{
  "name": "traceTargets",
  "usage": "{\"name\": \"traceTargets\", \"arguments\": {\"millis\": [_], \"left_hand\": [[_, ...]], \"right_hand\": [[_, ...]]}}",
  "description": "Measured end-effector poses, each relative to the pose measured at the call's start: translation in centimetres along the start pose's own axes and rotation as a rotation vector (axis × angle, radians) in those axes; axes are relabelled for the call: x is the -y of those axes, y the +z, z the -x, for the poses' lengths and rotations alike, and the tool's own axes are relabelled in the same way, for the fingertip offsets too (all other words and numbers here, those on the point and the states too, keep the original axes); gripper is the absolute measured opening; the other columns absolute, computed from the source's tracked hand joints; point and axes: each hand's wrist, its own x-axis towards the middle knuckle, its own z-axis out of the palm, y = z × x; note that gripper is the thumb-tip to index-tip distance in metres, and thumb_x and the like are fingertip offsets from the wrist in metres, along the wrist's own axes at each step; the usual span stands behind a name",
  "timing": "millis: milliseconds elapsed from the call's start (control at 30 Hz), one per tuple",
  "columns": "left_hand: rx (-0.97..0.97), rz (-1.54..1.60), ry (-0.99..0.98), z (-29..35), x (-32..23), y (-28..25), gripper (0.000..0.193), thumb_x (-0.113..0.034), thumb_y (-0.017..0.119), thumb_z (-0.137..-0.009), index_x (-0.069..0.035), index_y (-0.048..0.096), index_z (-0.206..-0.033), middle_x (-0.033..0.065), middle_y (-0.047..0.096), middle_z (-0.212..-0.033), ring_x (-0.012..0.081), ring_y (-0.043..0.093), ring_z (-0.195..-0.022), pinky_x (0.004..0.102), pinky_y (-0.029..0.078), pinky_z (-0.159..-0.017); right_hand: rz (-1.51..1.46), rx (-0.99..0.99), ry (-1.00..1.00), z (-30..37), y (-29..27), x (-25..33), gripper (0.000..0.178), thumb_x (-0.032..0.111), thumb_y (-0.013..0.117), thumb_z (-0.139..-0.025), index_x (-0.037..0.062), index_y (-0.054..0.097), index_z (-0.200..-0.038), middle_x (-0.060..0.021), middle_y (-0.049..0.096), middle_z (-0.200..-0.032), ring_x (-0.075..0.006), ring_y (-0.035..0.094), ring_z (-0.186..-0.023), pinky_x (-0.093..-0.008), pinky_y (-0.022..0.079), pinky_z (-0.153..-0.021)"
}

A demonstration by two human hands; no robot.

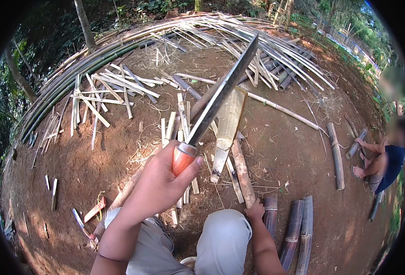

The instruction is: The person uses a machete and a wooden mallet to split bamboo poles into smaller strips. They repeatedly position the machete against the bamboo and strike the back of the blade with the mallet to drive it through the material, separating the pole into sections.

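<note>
My left hand (166,176) is closed around the orange-brown wooden handle of a machete (225,89). Its long blade points up and to the right, raised over the ground. Low on the right, my right hand (255,210) grips the near end of a round wooden stick (243,176), which slants away from me. Between blade and stick is a pale, flat piece of wood (229,121), broad at the far end and narrow at the near end; whether it touches the stick I cannot tell. Pale split strips (182,123) lie beyond my left hand.
Dark bamboo sections (299,233) lie by my right arm. Another knife (80,220) and an orange-brown sheath (95,210) are at the left. Piles of strips (115,87) and long green poles (69,87) spread farther off. Another person (388,162) squats at the right, holding bamboo (356,144).
</note>
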Motion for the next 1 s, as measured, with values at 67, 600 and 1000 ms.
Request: {"name": "traceTargets", "arguments": {"millis": [67,600,1000], "left_hand": [[0.002,-0.013,0.017,-0.1,-0.1,0.0,0.03,-0.027,0.069,-0.097,0.0,0.058,-0.098,0.0142,0.062,-0.069,0.0216,0.06,-0.059,0.0379,0.048,-0.057],[-0.024,-0.06,0.114,0.6,0.7,1.8,0.034,-0.02,0.065,-0.098,0.008,0.049,-0.11,0.0299,0.066,-0.075,0.0489,0.067,-0.073,0.0519,0.052,-0.063],[-0.005,0.03,0.191,1.1,-0.2,2.8,0.036,-0.022,0.061,-0.1,0.011,0.044,-0.103,0.0303,0.064,-0.07,0.0503,0.066,-0.067,0.0544,0.053,-0.061]], "right_hand": [[-0.158,0.103,0.073,-0.4,-1.0,0.6,0.083,0.033,0.09,-0.058,0.0055,0.06,-0.13,-0.02,0.068,-0.123,-0.034,0.066,-0.115,-0.0428,0.055,-0.099],[-0.955,-1.053,-1.023,14.4,-43.1,5.2,0.05,0.001,0.073,-0.09,-0.005,0.047,-0.132,-0.0107,0.062,-0.113,-0.0173,0.06,-0.104,-0.0316,0.05,-0.093],[-0.116,-0.622,-0.769,21.9,-49.5,8.5,0.043,0.007,0.076,-0.068,-0.0028,0.062,-0.108,-0.0129,0.07,-0.093,-0.0212,0.068,-0.085,-0.0344,0.053,-0.081]]}}
